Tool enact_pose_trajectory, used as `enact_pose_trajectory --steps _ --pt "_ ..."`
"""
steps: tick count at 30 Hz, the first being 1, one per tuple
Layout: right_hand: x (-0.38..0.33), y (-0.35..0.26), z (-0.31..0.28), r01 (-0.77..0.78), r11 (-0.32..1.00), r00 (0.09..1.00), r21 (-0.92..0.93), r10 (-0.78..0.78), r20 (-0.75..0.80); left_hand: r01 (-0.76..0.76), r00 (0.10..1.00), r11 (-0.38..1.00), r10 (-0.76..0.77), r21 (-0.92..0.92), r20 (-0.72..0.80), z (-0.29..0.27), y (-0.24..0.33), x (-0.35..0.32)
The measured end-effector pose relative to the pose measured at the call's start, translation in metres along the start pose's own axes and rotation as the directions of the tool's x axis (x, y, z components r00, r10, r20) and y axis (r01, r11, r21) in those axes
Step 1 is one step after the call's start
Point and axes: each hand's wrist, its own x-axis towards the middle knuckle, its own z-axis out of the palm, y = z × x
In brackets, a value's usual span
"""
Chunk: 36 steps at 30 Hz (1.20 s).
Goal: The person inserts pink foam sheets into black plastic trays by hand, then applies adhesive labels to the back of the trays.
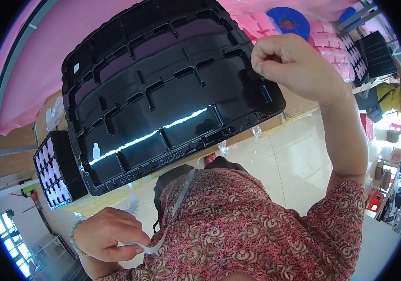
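Observation:
A large black moulded plastic tray [181,100] with shallow compartments lies tilted before me, with bright light reflected along its near side. Over its right end is my right hand [298,65], thumb and forefinger pinched together; whatever is between the tips is too small to name. Low on the left, my left hand [111,234] pinches a narrow white strip [179,201] that curls up in front of my patterned shirt. One small white label [96,151] sits at the tray's near left, and another white label [76,68] near its far left corner.
A stack of black trays [57,168] with pale pink pieces stands left of the large tray. Behind it lie a blue ring-shaped roll [288,23] and pink trays [324,44] under clear film. A person in yellow [397,96] is far right. A metal frame bar [11,61] rises left.

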Motion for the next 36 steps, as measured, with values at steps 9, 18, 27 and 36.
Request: enact_pose_trajectory --steps 9,18,27,36 --pt "-0.011 -0.007 0.03 0.249 0.808 0.869 -0.534 -0.43 -0.244 0.042 0.998 0.994 -0.046 -0.103 -0.037 0.013 -0.028 -0.009" --pt "-0.03 -0.017 0.033 0.202 0.807 0.921 -0.556 -0.349 -0.173 0.013 1.0 0.99 -0.015 -0.142 -0.016 0.015 -0.042 -0.005" --pt "-0.037 -0.023 0.035 0.182 0.792 0.925 -0.583 -0.339 -0.173 0.034 0.999 0.99 -0.035 -0.134 -0.008 0.012 -0.042 -0.003" --pt "-0.018 -0.007 0.029 0.169 0.921 0.943 -0.352 -0.255 -0.214 0.027 1.0 0.991 -0.026 -0.129 0.012 0.01 -0.046 0.002"
